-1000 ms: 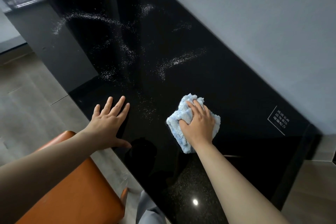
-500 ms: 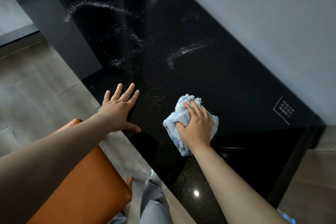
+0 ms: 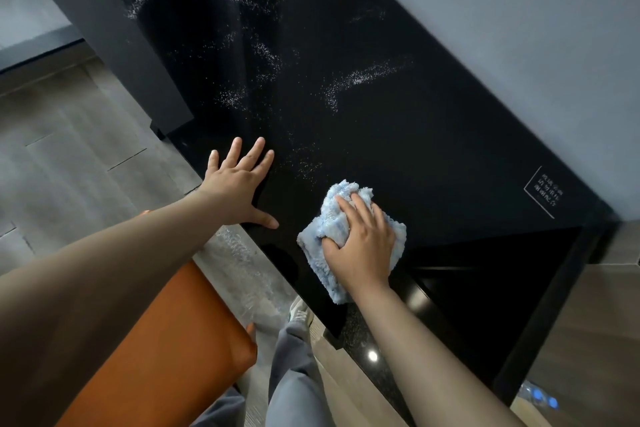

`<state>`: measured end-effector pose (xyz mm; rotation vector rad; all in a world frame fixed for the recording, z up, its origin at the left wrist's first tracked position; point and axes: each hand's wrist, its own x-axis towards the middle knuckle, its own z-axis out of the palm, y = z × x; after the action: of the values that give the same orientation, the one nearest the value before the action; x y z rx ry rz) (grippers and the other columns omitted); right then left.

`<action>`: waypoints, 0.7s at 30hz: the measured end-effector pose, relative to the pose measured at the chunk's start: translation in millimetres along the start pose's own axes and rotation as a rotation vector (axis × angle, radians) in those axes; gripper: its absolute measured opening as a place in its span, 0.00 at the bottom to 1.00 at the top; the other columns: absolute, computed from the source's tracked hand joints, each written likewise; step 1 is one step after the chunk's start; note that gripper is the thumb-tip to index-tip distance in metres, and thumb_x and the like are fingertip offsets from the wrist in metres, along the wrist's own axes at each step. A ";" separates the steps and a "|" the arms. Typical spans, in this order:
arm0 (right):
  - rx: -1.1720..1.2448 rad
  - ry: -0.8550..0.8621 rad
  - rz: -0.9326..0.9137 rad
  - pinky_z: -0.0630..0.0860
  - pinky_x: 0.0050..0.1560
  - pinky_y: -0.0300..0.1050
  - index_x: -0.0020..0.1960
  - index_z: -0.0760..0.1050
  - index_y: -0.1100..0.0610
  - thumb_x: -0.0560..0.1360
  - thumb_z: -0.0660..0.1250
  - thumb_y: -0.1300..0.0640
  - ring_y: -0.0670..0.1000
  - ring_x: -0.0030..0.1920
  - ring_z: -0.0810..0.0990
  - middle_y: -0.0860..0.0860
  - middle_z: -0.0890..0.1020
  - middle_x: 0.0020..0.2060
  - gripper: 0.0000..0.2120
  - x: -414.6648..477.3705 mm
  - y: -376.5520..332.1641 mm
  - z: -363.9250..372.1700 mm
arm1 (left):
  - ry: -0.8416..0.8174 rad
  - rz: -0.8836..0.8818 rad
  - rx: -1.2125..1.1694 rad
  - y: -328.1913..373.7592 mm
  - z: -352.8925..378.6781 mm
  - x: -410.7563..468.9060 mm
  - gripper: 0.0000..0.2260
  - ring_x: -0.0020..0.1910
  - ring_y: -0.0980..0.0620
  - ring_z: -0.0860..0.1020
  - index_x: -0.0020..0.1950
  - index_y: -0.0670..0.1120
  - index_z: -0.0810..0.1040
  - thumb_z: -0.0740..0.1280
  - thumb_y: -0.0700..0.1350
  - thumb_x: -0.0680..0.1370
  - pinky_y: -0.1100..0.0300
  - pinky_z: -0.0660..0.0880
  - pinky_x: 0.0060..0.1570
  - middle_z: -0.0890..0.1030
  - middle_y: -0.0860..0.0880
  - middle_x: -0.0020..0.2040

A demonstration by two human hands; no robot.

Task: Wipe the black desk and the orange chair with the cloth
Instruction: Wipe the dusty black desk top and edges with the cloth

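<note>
Near the front edge of the black desk [image 3: 415,135], the right hand [image 3: 360,243] presses down on a bunched pale-blue cloth [image 3: 313,241], fingers bent over its top and the thumb seemingly tucked into a fold. Just left of it, the left hand [image 3: 239,187] lies flat on the desk with all 5 digits spread, holding nothing. White powder streaks [image 3: 367,76] scatter across the glossy surface farther back. Below the left forearm sits the orange chair [image 3: 166,340], apart from the cloth.

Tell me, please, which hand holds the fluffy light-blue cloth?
The right hand grips the fluffy light-blue cloth; the left hand rests flat on the glossy black desk.
</note>
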<state>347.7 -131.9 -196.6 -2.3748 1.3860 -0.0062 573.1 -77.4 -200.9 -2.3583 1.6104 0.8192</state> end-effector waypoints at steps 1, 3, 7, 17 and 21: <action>-0.004 -0.004 -0.007 0.54 0.72 0.56 0.73 0.63 0.44 0.64 0.50 0.38 0.52 0.75 0.55 0.43 0.61 0.75 0.37 -3.3 -1.4 0.7 | 0.001 0.001 -0.003 -0.2 0.1 0.0 0.58 0.75 0.42 0.31 0.77 0.53 0.35 0.67 0.73 0.63 0.38 0.39 0.73 0.31 0.52 0.76; -0.009 -0.026 -0.015 0.52 0.73 0.56 0.74 0.62 0.43 0.65 0.51 0.38 0.52 0.76 0.53 0.43 0.59 0.75 0.36 -9.0 -3.3 2.8 | 0.003 0.000 -0.007 -0.4 0.5 -0.2 0.58 0.75 0.42 0.31 0.77 0.53 0.35 0.67 0.73 0.63 0.38 0.39 0.72 0.31 0.52 0.76; 0.006 -0.026 -0.018 0.53 0.73 0.57 0.74 0.62 0.43 0.67 0.58 0.42 0.52 0.76 0.54 0.44 0.60 0.75 0.34 -18.9 -8.4 7.3 | 0.012 -0.001 -0.003 -0.6 1.0 -0.1 0.58 0.75 0.42 0.32 0.78 0.53 0.35 0.68 0.73 0.63 0.38 0.39 0.72 0.31 0.52 0.77; 0.016 -0.036 -0.017 0.52 0.73 0.56 0.73 0.62 0.42 0.67 0.59 0.44 0.50 0.76 0.53 0.43 0.60 0.75 0.34 -40.2 -21.0 16.1 | 0.016 -0.002 0.039 1.6 -3.3 -0.6 0.57 0.76 0.41 0.35 0.78 0.52 0.37 0.68 0.73 0.63 0.38 0.43 0.73 0.33 0.51 0.77; 0.025 -0.026 -0.020 0.51 0.73 0.56 0.73 0.62 0.42 0.67 0.59 0.43 0.50 0.76 0.54 0.43 0.61 0.75 0.34 -49.9 -27.5 19.9 | 0.028 0.002 0.056 0.7 -2.1 -2.6 0.57 0.76 0.41 0.36 0.78 0.52 0.37 0.66 0.74 0.63 0.38 0.44 0.73 0.34 0.50 0.78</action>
<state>349.2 -71.5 -196.4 -2.3598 1.3422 0.0011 572.5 -76.5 -197.7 -2.3400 1.6246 0.7343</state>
